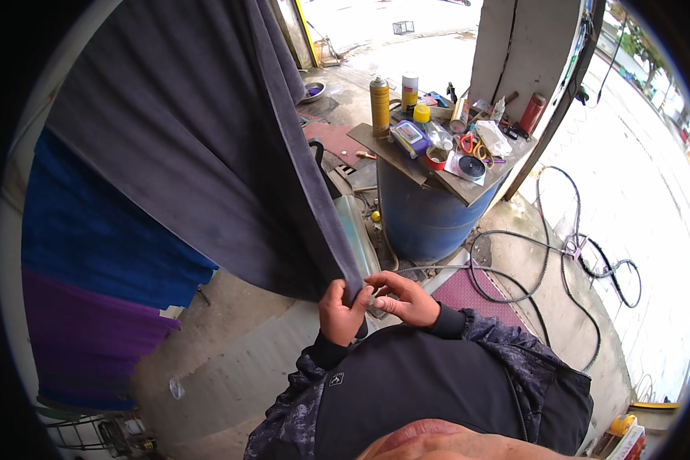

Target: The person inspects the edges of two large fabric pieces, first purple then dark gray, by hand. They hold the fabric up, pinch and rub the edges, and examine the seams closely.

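As fingers (334,297) pinch cloth (207,130), bowl (313,99), purple contents (312,91)

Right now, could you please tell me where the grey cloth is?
In the head view, the grey cloth hangs across the upper left, bordering the blue cloth, with its lower end in the left hand.

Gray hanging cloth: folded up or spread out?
Spread out: the gray cloth hangs as a broad, draped sheet, its lower corner pinched in the left hand.
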Available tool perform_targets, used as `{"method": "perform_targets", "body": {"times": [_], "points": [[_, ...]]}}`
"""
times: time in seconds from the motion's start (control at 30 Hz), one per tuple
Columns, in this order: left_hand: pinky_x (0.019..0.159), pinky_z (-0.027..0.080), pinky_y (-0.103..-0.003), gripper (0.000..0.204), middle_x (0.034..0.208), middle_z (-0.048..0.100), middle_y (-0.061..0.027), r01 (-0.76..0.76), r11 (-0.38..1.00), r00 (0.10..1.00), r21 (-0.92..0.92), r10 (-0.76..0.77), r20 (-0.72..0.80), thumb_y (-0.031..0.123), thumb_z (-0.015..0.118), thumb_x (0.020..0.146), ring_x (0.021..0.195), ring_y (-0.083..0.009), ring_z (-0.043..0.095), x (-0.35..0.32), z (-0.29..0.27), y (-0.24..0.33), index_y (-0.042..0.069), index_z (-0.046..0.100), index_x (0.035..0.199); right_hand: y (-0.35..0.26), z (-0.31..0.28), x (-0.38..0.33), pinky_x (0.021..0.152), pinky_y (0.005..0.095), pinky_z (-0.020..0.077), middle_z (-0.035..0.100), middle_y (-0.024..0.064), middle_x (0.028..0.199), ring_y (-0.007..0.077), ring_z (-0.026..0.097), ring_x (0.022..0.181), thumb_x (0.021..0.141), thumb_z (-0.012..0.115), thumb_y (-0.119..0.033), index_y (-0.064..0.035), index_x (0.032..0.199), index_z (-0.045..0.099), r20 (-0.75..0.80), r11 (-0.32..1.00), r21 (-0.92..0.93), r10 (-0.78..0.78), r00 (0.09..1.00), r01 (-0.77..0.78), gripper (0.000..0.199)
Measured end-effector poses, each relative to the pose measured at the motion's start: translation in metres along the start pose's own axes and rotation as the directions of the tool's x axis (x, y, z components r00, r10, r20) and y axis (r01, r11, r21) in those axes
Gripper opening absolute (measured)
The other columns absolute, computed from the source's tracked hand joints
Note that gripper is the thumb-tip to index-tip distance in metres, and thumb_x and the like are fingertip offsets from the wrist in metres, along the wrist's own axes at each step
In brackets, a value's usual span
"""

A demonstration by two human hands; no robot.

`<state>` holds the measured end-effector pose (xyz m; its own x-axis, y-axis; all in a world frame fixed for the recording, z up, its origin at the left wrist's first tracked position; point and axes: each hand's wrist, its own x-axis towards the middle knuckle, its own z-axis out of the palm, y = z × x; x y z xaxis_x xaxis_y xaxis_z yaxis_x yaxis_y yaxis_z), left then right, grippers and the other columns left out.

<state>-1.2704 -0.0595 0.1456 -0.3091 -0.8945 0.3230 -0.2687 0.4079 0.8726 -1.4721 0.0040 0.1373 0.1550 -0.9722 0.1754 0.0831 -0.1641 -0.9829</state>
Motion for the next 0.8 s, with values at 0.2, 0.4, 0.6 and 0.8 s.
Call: {"method": "perform_targets", "body": {"times": [0.2,0.4,0.6,0.8], "points": [[0.081,0.059,-0.041,0.029,0.112,0.075,-0.0158,-0.329,0.944,0.886,-0.004,0.310,0.344,0.016,0.081,0.100,0.094,-0.0295,0.077,0.009,-0.009,0.000,0.000,0.069,0.122,0.002,0.018,0.011,0.110,0.0348,0.0504,0.065,0.0068,0.137,0.0147,0.060,0.128,0.105,0.079,-0.036,0.0004,0.155,0.053,-0.037,0.959,0.272,0.093,0.995,-0.079,0.067],[0.090,0.061,-0.041,0.030,0.113,0.079,-0.0163,-0.161,0.974,0.824,-0.158,0.221,0.522,0.012,0.076,0.103,0.104,-0.0308,0.080,0.003,-0.010,-0.004,0.000,0.071,0.131,0.001,0.025,0.004,0.101,0.0315,0.0550,0.071,0.0032,0.125,0.0116,0.064,0.117,0.110,0.073,-0.027,0.0001,0.147,0.060,-0.155,0.965,0.227,0.171,0.973,-0.133,0.047],[0.087,0.061,-0.037,0.018,0.104,0.081,-0.0140,-0.096,0.964,0.840,-0.249,0.213,0.499,0.009,0.071,0.106,0.099,-0.0261,0.081,0.010,-0.007,-0.004,0.000,0.073,0.122,0.009,0.025,-0.002,0.078,0.0246,0.0535,0.069,-0.0045,0.094,0.0034,0.061,0.088,0.114,0.067,-0.023,-0.0017,0.118,0.070,-0.473,0.987,0.134,0.142,0.870,-0.088,0.022],[0.096,0.059,-0.038,0.043,0.126,0.068,-0.0133,-0.211,0.947,0.884,-0.242,0.291,0.366,0.012,0.083,0.098,0.110,-0.0262,0.073,0.021,-0.006,-0.009,0.004,0.067,0.137,-0.012,0.025,-0.016,0.077,0.0250,0.0540,0.072,-0.0033,0.099,0.0035,0.063,0.090,0.111,0.071,-0.022,-0.0009,0.120,0.072,-0.527,0.986,0.160,0.132,0.839,-0.054,0.022]]}}
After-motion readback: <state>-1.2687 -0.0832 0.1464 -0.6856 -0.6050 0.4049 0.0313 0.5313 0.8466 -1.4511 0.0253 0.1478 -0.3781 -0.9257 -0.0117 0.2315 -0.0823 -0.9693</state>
